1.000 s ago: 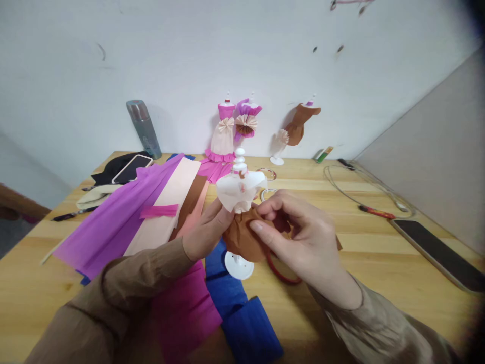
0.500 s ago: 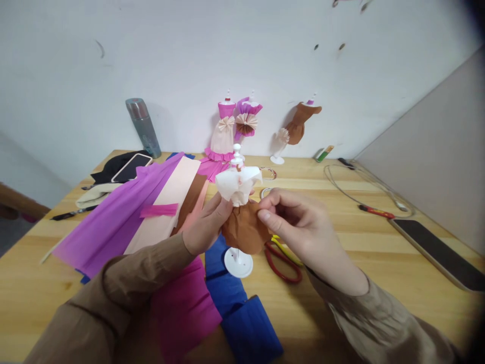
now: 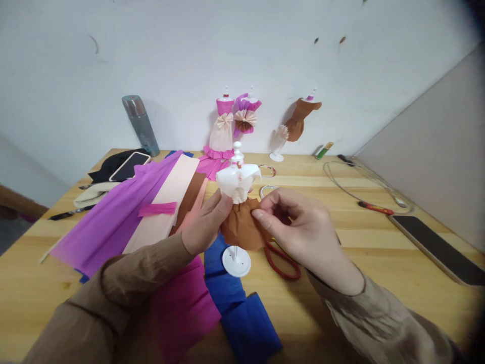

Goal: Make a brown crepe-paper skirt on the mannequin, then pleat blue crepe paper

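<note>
Currently clasping white dress form (image 3: 239,179) around waist with left hand (image 3: 206,222), pinching side of brown skirt (image 3: 242,227) wrapped round it with right hand (image 3: 297,227). Could tear thin-looking skirt by tugging; could skew it by loosening left grip.

Both our sleeved forearms (image 3: 132,278) reach inward over the surface (image 3: 364,242) toward its back edge; our left hand (image 3: 204,225) curls, thumb pointing forward, our right hand (image 3: 303,230) pinches with thumb and index finger.

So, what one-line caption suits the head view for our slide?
Left hand holds a white mannequin; right hand pinches its brown skirt.
</note>
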Demonstrator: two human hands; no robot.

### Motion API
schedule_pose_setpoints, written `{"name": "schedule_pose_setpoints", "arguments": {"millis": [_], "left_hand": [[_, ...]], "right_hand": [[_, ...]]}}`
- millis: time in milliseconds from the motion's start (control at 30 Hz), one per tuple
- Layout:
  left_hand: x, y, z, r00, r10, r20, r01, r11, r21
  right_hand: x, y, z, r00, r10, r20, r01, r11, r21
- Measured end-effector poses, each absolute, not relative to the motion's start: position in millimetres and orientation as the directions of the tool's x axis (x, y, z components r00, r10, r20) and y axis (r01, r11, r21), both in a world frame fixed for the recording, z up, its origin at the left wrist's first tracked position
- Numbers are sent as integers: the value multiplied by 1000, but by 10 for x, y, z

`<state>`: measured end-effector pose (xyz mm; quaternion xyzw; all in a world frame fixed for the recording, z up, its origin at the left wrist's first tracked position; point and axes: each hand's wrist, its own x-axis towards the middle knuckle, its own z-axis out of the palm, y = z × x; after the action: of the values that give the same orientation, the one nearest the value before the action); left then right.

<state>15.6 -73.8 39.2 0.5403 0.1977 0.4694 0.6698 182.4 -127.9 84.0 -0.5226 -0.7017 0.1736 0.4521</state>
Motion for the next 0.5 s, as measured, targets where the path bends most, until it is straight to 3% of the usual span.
{"name": "schedule_pose_setpoints", "arguments": {"millis": [400,500], "left_hand": [[192,-788,489,487,853,190,-427,43,903],[190,-789,498,502,840,204,-438,43,898]], "right_hand": [[1867,-1294,852,-85,791,606,586,531,-611],[1884,-1274,854,-110,800,590,546,545,-637]]}}
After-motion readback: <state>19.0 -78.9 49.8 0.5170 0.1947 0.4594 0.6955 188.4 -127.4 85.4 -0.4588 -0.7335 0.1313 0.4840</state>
